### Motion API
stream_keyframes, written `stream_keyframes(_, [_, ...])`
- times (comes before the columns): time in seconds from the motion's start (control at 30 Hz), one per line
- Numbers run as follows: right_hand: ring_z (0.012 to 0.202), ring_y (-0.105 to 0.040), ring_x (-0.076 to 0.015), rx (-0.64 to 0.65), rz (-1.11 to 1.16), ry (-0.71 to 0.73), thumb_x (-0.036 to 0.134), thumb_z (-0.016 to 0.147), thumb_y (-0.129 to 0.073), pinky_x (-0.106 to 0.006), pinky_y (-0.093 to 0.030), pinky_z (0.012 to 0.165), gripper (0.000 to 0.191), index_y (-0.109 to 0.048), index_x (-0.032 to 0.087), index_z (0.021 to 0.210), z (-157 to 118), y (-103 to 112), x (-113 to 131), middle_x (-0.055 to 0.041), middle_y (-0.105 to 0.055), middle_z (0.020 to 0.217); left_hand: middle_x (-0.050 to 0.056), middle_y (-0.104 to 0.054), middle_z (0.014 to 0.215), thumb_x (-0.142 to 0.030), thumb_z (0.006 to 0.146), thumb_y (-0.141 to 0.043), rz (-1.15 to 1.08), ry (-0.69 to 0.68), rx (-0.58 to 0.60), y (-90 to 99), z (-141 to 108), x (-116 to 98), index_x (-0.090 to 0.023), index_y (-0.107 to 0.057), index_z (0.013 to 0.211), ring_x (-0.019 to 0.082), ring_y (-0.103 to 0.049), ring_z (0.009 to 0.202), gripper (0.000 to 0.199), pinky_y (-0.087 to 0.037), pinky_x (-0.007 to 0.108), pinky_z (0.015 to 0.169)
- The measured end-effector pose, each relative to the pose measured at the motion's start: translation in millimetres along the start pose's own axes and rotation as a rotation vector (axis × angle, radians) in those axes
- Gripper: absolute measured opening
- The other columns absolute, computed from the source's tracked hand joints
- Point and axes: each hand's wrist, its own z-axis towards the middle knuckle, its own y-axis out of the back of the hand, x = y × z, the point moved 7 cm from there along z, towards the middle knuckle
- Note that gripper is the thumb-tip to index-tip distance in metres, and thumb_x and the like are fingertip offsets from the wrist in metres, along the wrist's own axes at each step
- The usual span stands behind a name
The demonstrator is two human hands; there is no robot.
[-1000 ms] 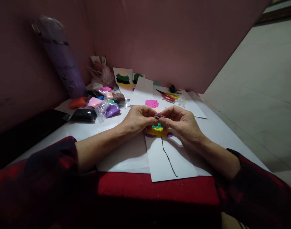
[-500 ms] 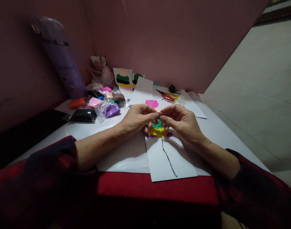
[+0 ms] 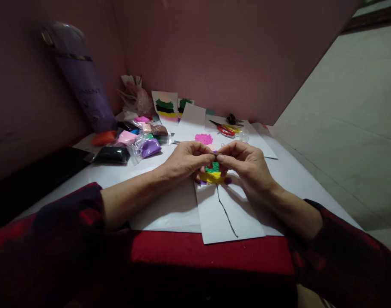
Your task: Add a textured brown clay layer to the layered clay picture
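My left hand point(image 3: 195, 157) and my right hand point(image 3: 243, 164) meet at the fingertips above a white card point(image 3: 230, 218). Both pinch a small dark brown piece of clay point(image 3: 215, 154), mostly covered by thumbs and forefingers. Below them the card carries a clay picture: bumpy pink point(image 3: 204, 139) at the top, then green point(image 3: 212, 167), yellow point(image 3: 211, 177) and a bit of purple point(image 3: 228, 181). A thin black line point(image 3: 226, 210) runs down the bare lower part of the card. My hands hide the middle of the picture.
To the left lie several bags of coloured clay, among them black point(image 3: 112, 155) and purple point(image 3: 151, 148). Behind them leans a purple bottle point(image 3: 86, 90). Red-handled scissors point(image 3: 226, 130) lie at the back, near a painted card point(image 3: 165, 109) against the pink wall point(image 3: 214, 55).
My fingers have shifted slightly on the small brown piece, and my right fingertips sit a little differently. My left fingers beneath have curled in. The other things stay where they were.
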Motion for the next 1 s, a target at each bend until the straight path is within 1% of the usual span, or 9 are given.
stream_keyframes(0.13, [0.046,-0.056,-0.0092,-0.116,0.027,-0.024,0.017,0.069,-0.073,-0.023,-0.050,0.047,0.009,-0.065,0.017,0.070,3,11,-6,0.0044,-0.061,0.053,-0.001,-0.058,0.056,-0.012,0.081,-0.063,-0.014,-0.010,-0.109,10.2,1,1,-0.012,-0.061,0.071,0.006,-0.049,0.041,0.010,-0.043,0.018,0.039])
stream_keyframes(0.2, [0.048,-0.057,-0.0096,-0.162,0.047,-0.054,0.018,0.070,-0.074,-0.022,-0.051,0.046,0.009,-0.065,0.017,0.072,5,17,-11,0.0041,-0.061,0.054,-0.001,-0.060,0.059,-0.015,0.080,-0.064,-0.042,-0.027,-0.149,16.1,1,2,-0.012,-0.061,0.070,0.006,-0.051,0.044,0.011,-0.042,0.017,0.040])
stream_keyframes(0.27, [0.052,-0.059,-0.0102,-0.173,0.064,-0.072,0.020,0.070,-0.075,-0.021,-0.051,0.045,0.011,-0.065,0.017,0.075,6,19,-14,0.0032,-0.061,0.057,0.000,-0.061,0.062,-0.017,0.079,-0.067,-0.072,-0.030,-0.158,19.2,1,4,-0.012,-0.064,0.073,0.006,-0.051,0.047,0.009,-0.042,0.016,0.041])
stream_keyframes(0.4, [0.054,-0.059,-0.0104,-0.147,0.060,-0.082,0.023,0.070,-0.077,-0.021,-0.052,0.044,0.015,-0.065,0.016,0.076,6,17,-15,0.0021,-0.062,0.060,-0.001,-0.062,0.065,-0.019,0.076,-0.072,-0.115,-0.018,-0.116,16.6,1,5,-0.011,-0.069,0.082,0.006,-0.052,0.050,0.010,-0.041,0.016,0.041])
stream_keyframes(0.57, [0.049,-0.057,-0.0098,-0.097,0.016,-0.029,0.026,0.066,-0.083,-0.023,-0.050,0.042,0.024,-0.061,0.018,0.073,4,9,-6,0.0034,-0.062,0.062,0.000,-0.065,0.068,-0.016,0.073,-0.076,-0.091,-0.003,-0.043,7.1,0,4,-0.010,-0.070,0.092,0.007,-0.053,0.050,0.021,-0.043,0.017,0.042])
stream_keyframes(0.7, [0.048,-0.056,-0.0103,-0.017,-0.007,-0.036,0.033,0.065,-0.085,-0.025,-0.050,0.043,0.028,-0.062,0.018,0.070,3,1,-3,0.0027,-0.061,0.060,0.004,-0.068,0.073,-0.016,0.076,-0.074,-0.047,0.006,0.034,0.7,-1,5,-0.009,-0.071,0.090,0.007,-0.056,0.052,0.016,-0.042,0.017,0.044])
stream_keyframes(0.87, [0.054,-0.060,-0.0117,0.030,0.008,-0.035,0.038,0.069,-0.083,-0.026,-0.051,0.045,0.027,-0.066,0.017,0.076,2,-3,-3,-0.0003,-0.066,0.068,0.001,-0.065,0.066,-0.018,0.077,-0.073,-0.040,-0.013,0.005,3.5,1,5,-0.009,-0.070,0.084,0.006,-0.052,0.047,0.012,-0.043,0.017,0.042])
stream_keyframes(0.93, [0.053,-0.060,-0.0115,0.023,0.005,-0.014,0.036,0.069,-0.083,-0.025,-0.051,0.045,0.027,-0.065,0.017,0.077,2,-3,-1,0.0002,-0.066,0.067,0.002,-0.067,0.069,-0.018,0.076,-0.074,-0.044,-0.018,0.009,3.5,1,5,-0.010,-0.069,0.088,0.007,-0.054,0.049,0.015,-0.043,0.017,0.044])
stream_keyframes(1.0, [0.051,-0.059,-0.0111,0.007,-0.006,0.011,0.034,0.070,-0.083,-0.025,-0.050,0.045,0.027,-0.063,0.018,0.077,1,-2,1,0.0018,-0.064,0.064,0.003,-0.069,0.074,-0.017,0.076,-0.074,-0.058,-0.038,0.037,2.0,1,4,-0.010,-0.068,0.092,0.008,-0.059,0.055,0.019,-0.045,0.018,0.049])
